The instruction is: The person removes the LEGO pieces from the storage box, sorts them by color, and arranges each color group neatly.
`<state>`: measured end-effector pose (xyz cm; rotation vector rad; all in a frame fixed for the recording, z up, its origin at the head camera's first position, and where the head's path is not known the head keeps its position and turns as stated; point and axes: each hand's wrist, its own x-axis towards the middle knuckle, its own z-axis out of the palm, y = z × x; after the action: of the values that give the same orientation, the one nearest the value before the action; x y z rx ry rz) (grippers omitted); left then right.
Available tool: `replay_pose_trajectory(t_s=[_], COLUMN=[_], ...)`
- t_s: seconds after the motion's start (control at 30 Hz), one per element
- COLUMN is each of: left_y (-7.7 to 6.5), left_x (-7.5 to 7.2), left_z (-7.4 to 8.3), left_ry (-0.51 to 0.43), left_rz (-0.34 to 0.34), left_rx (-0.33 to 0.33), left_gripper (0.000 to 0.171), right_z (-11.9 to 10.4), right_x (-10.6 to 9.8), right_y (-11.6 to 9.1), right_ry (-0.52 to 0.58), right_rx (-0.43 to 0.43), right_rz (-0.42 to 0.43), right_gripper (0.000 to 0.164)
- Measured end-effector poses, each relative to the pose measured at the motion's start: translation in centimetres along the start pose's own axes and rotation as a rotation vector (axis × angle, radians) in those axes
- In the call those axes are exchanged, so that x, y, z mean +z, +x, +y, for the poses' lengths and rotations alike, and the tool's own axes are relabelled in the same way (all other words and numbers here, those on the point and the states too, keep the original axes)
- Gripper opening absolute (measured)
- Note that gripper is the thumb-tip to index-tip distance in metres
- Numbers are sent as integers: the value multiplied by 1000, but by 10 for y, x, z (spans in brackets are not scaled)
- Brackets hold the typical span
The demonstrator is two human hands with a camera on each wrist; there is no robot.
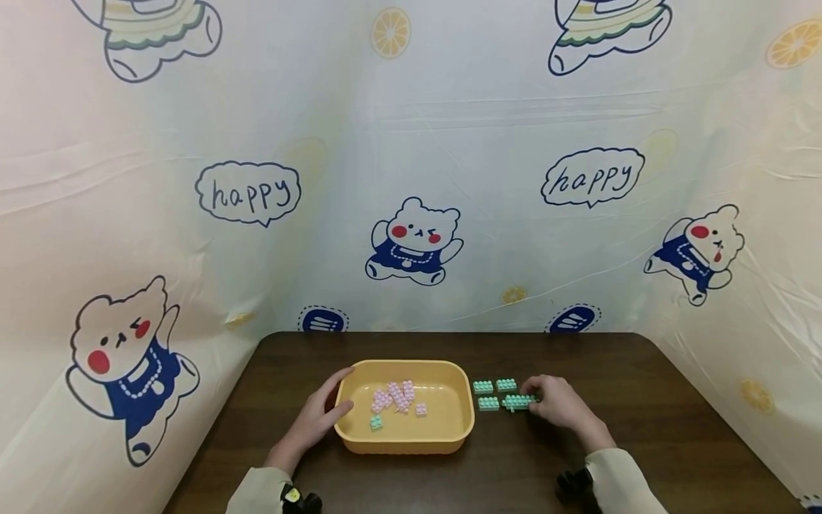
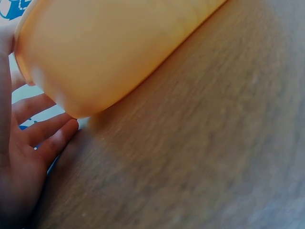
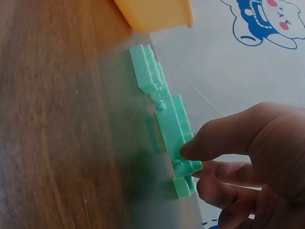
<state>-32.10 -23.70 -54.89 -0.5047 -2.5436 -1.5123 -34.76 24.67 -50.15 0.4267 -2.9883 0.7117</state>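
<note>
A yellow plastic tub stands on the table with pink building blocks and a small green block inside. At its left side my left hand holds the rim, thumb over the edge and fingers along the outer wall. In the left wrist view, the tub's outer wall fills the top. Right of the tub, my right hand pinches a green building block between thumb and fingers. This block lies at the near right of a small group of green blocks.
More green blocks sit in a row behind, close to the tub's right wall. Everything stands on a dark wooden table. A pale printed curtain hangs behind and on both sides of it.
</note>
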Motion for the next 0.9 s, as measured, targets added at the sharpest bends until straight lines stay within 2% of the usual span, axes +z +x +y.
replay_pose_trajectory(t_s=[0.13, 0.17, 0.3, 0.37, 0.4, 0.9], left_y=[0, 0, 0, 1, 2, 1], left_x=[-1, -2, -1, -1, 1, 1], left_z=[0, 5, 4, 4, -2, 1], left_ry=[-4, -6, -1, -3, -4, 16], left_rz=[3, -6, -4, -3, 4, 3], left_rx=[9, 0, -8, -16, -11, -31], left_gripper=[59, 59, 60, 60, 60, 60], right_z=[1, 1, 3, 4, 5, 9], right_x=[1, 1, 5, 7, 7, 12], right_y=[-1, -1, -2, -3, -3, -8], right_ry=[6, 7, 0, -6, -7, -1], right_rx=[16, 21, 26, 22, 19, 3], right_rz=[-9, -12, -16, -10, -6, 51], right_gripper=[20, 20, 21, 21, 21, 22])
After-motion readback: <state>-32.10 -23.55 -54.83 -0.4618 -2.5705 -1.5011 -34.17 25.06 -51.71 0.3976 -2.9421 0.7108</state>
